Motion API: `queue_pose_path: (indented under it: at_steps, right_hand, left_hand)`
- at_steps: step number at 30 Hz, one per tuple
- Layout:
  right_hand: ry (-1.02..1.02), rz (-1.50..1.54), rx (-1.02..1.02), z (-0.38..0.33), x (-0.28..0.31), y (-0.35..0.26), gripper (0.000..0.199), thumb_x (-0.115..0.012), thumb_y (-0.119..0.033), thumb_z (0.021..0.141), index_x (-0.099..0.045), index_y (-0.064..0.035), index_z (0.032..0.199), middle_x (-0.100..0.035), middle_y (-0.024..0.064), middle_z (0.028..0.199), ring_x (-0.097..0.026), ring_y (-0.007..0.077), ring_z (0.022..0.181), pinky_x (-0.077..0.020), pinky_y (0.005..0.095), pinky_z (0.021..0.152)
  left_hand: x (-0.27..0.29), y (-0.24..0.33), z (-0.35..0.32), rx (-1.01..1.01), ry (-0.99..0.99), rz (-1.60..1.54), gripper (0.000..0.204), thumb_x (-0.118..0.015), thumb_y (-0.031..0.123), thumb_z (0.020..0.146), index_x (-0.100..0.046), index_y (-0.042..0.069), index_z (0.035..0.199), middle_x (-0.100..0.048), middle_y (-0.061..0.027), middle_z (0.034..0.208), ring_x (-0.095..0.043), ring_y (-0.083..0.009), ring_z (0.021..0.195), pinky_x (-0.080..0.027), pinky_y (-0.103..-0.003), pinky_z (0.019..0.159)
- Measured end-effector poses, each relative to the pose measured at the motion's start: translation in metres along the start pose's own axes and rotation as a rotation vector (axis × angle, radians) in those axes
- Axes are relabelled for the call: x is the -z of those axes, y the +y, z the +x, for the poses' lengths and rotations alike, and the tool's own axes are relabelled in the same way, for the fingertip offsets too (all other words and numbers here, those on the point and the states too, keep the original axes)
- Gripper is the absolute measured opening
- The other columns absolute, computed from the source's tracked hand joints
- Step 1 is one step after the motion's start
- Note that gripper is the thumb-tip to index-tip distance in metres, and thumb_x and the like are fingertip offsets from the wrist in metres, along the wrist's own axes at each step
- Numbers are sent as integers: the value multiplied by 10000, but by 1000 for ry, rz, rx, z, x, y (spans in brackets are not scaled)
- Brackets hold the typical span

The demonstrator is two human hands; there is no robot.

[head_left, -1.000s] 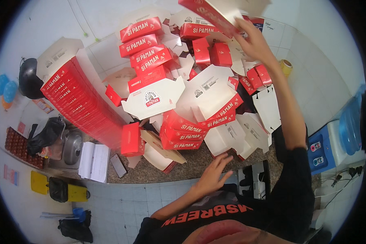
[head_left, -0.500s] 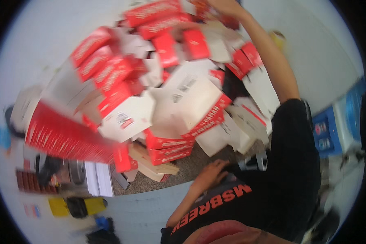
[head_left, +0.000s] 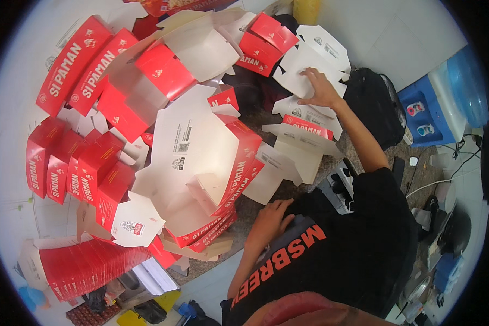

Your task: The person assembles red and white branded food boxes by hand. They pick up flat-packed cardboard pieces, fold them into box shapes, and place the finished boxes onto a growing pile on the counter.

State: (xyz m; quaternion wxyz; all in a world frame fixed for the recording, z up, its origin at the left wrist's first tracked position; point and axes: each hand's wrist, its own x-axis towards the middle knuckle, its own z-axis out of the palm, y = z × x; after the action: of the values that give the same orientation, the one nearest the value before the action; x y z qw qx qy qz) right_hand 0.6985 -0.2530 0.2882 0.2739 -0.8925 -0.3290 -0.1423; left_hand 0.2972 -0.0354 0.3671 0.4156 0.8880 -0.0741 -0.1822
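White carton blank [head_left: 304, 81] under right hand [head_left: 321, 89]

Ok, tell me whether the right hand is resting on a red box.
No, the right hand lies flat on a white unfolded carton, with the red boxes off to its left.

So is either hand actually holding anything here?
No firm hold shows. The right hand lies flat on a white unfolded box blank, fingers spread. The left hand rests by the person's lap, holding nothing.

right hand [head_left: 321, 89] lowered onto flat white carton [head_left: 304, 76] (view swung)
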Motion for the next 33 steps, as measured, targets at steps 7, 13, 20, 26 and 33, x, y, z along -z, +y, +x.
queue_pose_path:
  at_steps: [7,13,20,26,33]
  right_hand:
    - [50,111,-184,-2,-8,33,278,-721,-158,893,-714,-33,1141,-725,209,1113,-696,379,1035,-532,455,941]
    - [273,132,-612,23,50,73,280,-806,-273,872,-779,-7,954,-772,163,855,-751,263,732,-567,392,709]
    - [292,766,-733,22,111,90,344,-838,-319,878,-671,-67,715,-709,41,723,-700,176,686,-547,335,639]
    - [388,1323,-766,16,135,90,313,-759,-326,944,-677,-34,867,-734,107,878,-721,231,805,-546,362,694]
    - [1252,-36,-612,23,164,60,322,-691,-300,963,-636,17,937,-653,231,777,-648,444,766,-498,498,709]
  left_hand:
    - [1,2,-7,2,7,9,443,-671,243,971,-567,105,1378,-645,-175,1223,-623,-386,1140,-507,-459,967]
    - [-12,5,-23,-4,32,-6,440,-663,256,980,-566,104,1381,-644,-181,1225,-621,-376,1145,-500,-454,978]
    - [-25,18,-44,-21,65,-8,434,-651,273,984,-580,82,1367,-651,-184,1217,-623,-390,1134,-504,-475,970]
    - [-36,19,-68,-38,70,4,427,-644,279,991,-582,83,1365,-650,-191,1225,-622,-386,1149,-502,-472,976]
    - [-52,15,-102,-76,62,31,412,-629,293,1002,-580,98,1362,-653,-182,1218,-631,-387,1134,-506,-469,973]
